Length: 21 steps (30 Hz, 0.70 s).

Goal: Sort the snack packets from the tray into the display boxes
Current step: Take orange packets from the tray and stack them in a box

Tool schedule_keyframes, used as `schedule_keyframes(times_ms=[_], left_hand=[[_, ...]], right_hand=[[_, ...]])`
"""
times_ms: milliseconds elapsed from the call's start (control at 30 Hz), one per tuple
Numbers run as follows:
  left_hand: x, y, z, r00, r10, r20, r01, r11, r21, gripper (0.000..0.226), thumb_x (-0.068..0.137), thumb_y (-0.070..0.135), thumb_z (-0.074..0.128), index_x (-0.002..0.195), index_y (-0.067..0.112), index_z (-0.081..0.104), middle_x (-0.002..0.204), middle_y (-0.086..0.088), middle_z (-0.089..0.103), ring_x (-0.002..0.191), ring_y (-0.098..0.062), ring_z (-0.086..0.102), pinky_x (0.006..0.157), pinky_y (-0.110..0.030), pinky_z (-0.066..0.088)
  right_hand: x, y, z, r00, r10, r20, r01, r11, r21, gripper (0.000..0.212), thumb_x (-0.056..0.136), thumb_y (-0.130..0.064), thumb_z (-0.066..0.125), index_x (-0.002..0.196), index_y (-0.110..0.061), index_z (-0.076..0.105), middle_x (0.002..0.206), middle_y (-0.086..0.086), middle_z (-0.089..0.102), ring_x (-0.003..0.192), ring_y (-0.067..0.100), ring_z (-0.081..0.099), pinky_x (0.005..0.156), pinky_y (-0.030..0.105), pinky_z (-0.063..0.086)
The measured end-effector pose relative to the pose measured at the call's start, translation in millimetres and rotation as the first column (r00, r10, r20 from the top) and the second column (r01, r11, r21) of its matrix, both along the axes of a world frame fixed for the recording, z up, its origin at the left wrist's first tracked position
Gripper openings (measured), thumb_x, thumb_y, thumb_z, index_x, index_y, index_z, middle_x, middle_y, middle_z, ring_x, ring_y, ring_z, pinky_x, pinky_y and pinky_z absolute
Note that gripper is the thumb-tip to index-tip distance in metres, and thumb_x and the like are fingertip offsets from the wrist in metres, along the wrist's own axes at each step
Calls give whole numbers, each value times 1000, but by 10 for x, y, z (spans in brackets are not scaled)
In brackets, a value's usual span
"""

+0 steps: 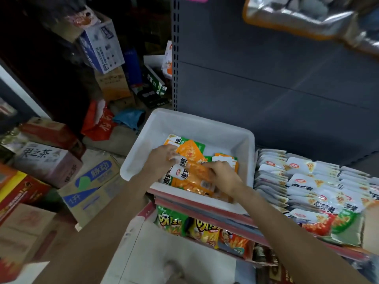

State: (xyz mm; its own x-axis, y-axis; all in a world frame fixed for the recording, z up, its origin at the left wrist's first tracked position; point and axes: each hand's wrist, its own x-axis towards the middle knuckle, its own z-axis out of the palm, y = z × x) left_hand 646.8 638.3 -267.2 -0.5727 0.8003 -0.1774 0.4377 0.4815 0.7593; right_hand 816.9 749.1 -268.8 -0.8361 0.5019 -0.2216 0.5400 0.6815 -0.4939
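Observation:
A white plastic tray (207,126) sits on the shelf edge and holds several orange and green snack packets (191,152). Both my hands reach into it. My left hand (162,159) grips a stack of orange packets at its left side. My right hand (222,176) pinches the same bundle of orange packets (196,175) from the right. To the right of the tray, rows of white, red and green packets (313,187) stand packed in the display boxes on the shelf.
A lower shelf holds green, yellow and red chip bags (203,230). Cardboard cartons (90,187) crowd the floor on the left. A grey shelf back panel (266,68) rises behind the tray. A silver foil bag (307,17) hangs at the top right.

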Motion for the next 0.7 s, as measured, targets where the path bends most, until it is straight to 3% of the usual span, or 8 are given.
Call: schedule_keyframes(times_ms=[100, 167, 267, 400, 467, 600, 700], left_hand=[[94, 78, 186, 995, 96, 5, -96, 989, 108, 26, 87, 20, 65, 111, 12, 61, 103, -1, 66, 92, -15, 61, 84, -27, 48], [219, 167, 341, 996, 74, 46, -82, 977, 196, 17, 88, 24, 64, 92, 9, 62, 88, -8, 70, 79, -25, 65, 77, -41, 54], [496, 359, 601, 999, -7, 34, -4, 949, 314, 13, 88, 21, 65, 83, 10, 63, 80, -13, 69, 73, -33, 65, 69, -47, 52], [1102, 746, 897, 985, -170, 40, 143, 916, 374, 11, 80, 31, 67, 74, 23, 62, 75, -2, 67, 70, -22, 60, 67, -40, 48], [1515, 971, 991, 968, -250, 12, 226, 893, 388, 13, 74, 36, 64, 73, 24, 62, 72, -4, 64, 66, -16, 54, 63, -36, 43], [2288, 1367, 1074, 940, -340, -40, 324, 844, 427, 20, 76, 35, 65, 85, 17, 63, 79, -1, 66, 65, -15, 56, 65, -36, 49], [2814, 1612, 1056, 912, -409, -24, 385, 836, 392, 22, 85, 21, 68, 105, 14, 60, 89, 1, 63, 70, -8, 58, 70, -20, 50]], right_hand=[[181, 113, 151, 961, -131, -242, 113, 990, -87, 32, 89, 3, 43, 105, -11, 68, 95, 7, 69, 92, 22, 62, 78, 27, 43], [340, 182, 316, 917, -193, -350, 131, 973, -192, 34, 88, 5, 45, 100, -16, 69, 94, -2, 70, 90, 14, 63, 82, 28, 48], [652, 317, 568, 868, -282, -409, 185, 947, -262, 31, 85, 2, 52, 84, -24, 68, 81, -9, 69, 79, 8, 64, 74, 31, 51], [1187, 503, 864, 816, -303, -491, 259, 953, -159, 12, 87, -17, 64, 80, -25, 62, 67, -13, 62, 62, -2, 55, 63, 20, 43], [1511, 610, 995, 793, -312, -523, 294, 948, -120, 7, 87, -20, 65, 84, -24, 61, 66, -11, 60, 61, 3, 51, 61, 19, 39], [2226, 786, 1157, 737, -334, -588, 352, 932, -88, 21, 87, -11, 64, 90, -30, 58, 70, -16, 57, 62, 0, 50, 59, 12, 36], [2775, 924, 1136, 693, -418, -587, 469, 880, -72, 22, 83, -3, 63, 93, -21, 55, 74, -12, 56, 64, -4, 49, 59, 12, 35]])
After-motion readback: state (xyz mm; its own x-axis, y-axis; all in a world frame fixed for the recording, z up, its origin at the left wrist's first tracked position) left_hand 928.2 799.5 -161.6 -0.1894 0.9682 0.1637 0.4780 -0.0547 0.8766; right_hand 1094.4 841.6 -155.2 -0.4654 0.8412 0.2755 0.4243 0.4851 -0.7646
